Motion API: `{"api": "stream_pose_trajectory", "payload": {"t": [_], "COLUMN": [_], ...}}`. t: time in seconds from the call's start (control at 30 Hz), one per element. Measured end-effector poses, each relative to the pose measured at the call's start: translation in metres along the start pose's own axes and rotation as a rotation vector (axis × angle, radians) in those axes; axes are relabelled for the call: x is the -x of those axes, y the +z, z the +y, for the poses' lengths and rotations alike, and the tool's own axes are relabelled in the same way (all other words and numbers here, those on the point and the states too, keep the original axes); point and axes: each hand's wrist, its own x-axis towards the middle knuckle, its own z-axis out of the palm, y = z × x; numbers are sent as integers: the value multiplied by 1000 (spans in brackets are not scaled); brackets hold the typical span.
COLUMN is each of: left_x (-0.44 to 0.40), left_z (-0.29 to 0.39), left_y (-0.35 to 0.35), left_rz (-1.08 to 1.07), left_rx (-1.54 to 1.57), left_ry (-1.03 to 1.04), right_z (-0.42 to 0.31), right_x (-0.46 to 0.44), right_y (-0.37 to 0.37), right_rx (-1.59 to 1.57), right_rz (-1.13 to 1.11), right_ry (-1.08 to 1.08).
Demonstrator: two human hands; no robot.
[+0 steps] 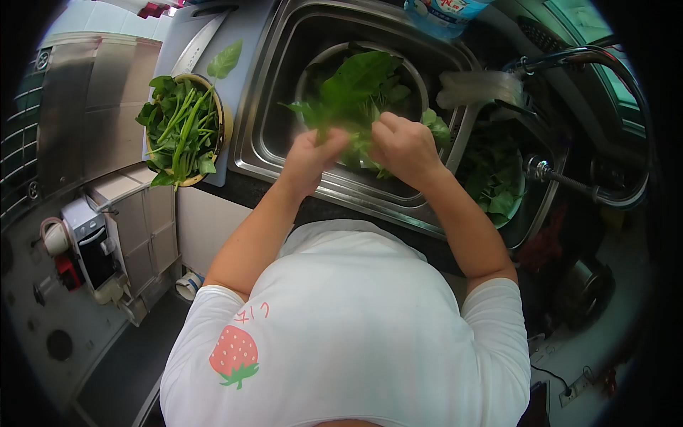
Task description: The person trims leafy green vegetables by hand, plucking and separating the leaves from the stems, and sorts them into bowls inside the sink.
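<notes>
Both my hands are over the steel sink (pixel 265 139), holding leafy greens (pixel 359 78) between them. My left hand (pixel 313 156) pinches stems at the left of the bunch, slightly blurred by motion. Close beside it on the right, my right hand (pixel 407 148) has its fingers curled round more of the greens. Beneath the bunch, a round metal basin (pixel 421 75) stands in the sink with dark leaves inside. To the left, a bowl (pixel 226 124) is heaped with green stems and leaves (pixel 183 128).
A knife (pixel 203 43) lies on the grey cutting board (pixel 238 35) at the upper left. More greens (pixel 498 178) fill a container in the right basin, near the faucet (pixel 544 171). A blue bottle (pixel 445 16) stands behind the sink.
</notes>
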Motion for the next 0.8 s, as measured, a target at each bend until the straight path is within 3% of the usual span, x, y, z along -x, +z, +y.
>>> {"api": "stream_pose_trajectory", "payload": {"t": [0.07,0.2,0.23,0.27,0.3,0.37,0.4,0.5,0.6,0.67,0.7,0.73,0.8], "left_x": [-3,-10,-11,-11,-9,-7,-7,-4,0,2,3,3,7], "left_z": [-5,-10,-9,-8,-5,0,2,13,21,22,24,22,24], "left_y": [-2,2,3,1,-5,-18,-24,-27,-40,-43,-45,-48,-47], "left_rz": [-2,52,84,93,104,107,91,70,50,21,5,-31,-23], "left_rx": [65,203,239,281,325,413,455,540,557,554,550,562,588], "left_ry": [-49,-135,-150,-156,-158,-164,-177,-171,-91,-94,-90,-88,-78], "right_z": [4,17,43,68,99,97,105,66,82,64,65,40,35], "right_x": [3,7,13,21,36,34,42,21,45,43,52,40,48], "right_y": [13,37,53,49,43,7,-7,-44,-32,1,31,34,66], "right_rx": [-211,-684,-812,-1087,-1326,-1470,-1712,-1567,-1564,-1103,-618,-296,0], "right_rz": [99,75,240,384,449,612,444,589,103,-177,-255,-472,-643], "right_ry": [158,789,910,1163,1175,1159,1037,1231,1039,1002,671,694,262]}}
